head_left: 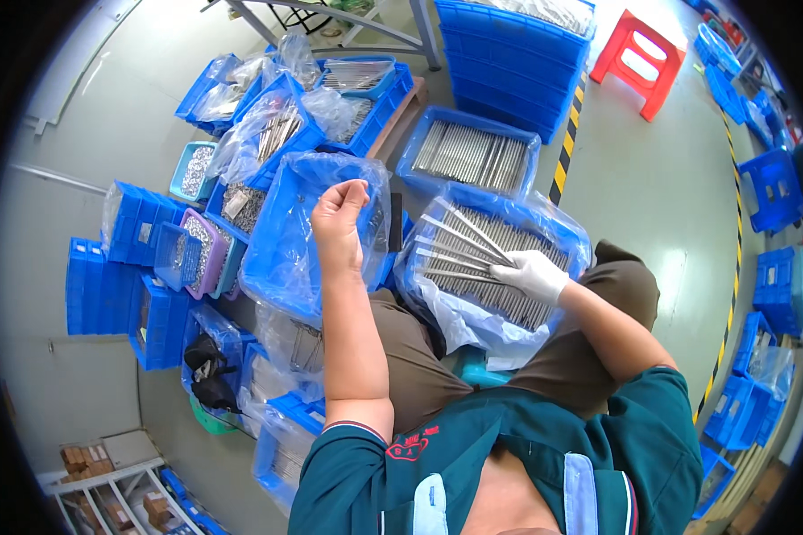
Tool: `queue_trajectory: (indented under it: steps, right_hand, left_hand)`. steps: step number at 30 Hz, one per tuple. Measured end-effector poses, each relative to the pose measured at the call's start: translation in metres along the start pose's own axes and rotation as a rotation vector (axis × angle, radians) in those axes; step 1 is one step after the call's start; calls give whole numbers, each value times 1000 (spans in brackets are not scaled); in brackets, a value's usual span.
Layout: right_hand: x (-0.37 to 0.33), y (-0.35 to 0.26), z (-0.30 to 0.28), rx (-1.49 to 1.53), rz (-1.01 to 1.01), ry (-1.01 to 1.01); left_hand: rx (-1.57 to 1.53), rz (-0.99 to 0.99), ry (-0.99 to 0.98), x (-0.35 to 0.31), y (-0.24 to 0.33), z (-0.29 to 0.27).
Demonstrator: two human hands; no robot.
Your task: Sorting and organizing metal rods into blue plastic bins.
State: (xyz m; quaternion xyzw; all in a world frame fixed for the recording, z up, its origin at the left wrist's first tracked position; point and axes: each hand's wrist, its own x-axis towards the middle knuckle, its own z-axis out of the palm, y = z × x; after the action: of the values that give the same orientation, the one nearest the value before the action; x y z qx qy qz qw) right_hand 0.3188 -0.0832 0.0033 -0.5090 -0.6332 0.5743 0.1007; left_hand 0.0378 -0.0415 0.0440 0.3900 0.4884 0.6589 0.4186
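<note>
My right hand [531, 278], in a white glove, is closed around several long metal rods [466, 245] with flattened ends, fanned out toward the left. It is over a blue bin [582, 234] lined with clear plastic, in which many similar rods [535, 310] lie side by side. My bare left hand [339, 214] is raised over another plastic-lined blue bin [281, 214]. Its fingers are curled in and the thumb is bent against them; whatever they might hold is hidden.
Beyond the rods stands another blue bin of rods [470, 153], with a tall blue crate stack [509, 62] behind it. A red stool [638, 64] is at the far right. Bins of small metal parts, such as a purple basket [207, 254], crowd the left. Striped tape [566, 147] marks the floor.
</note>
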Motion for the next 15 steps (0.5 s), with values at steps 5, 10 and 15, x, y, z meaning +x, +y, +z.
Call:
queue_trajectory:
  steps: [5, 10, 15]
  right_hand:
    - [46, 26, -10, 1329, 63, -506]
    - [145, 51, -36, 1368, 312, -251]
    - [265, 66, -34, 1384, 456, -140]
  left_hand:
    - [-185, -117, 13, -3, -25, 2]
    - [-300, -192, 45, 2, -23, -1]
    - [-375, -279, 56, 2, -23, -8]
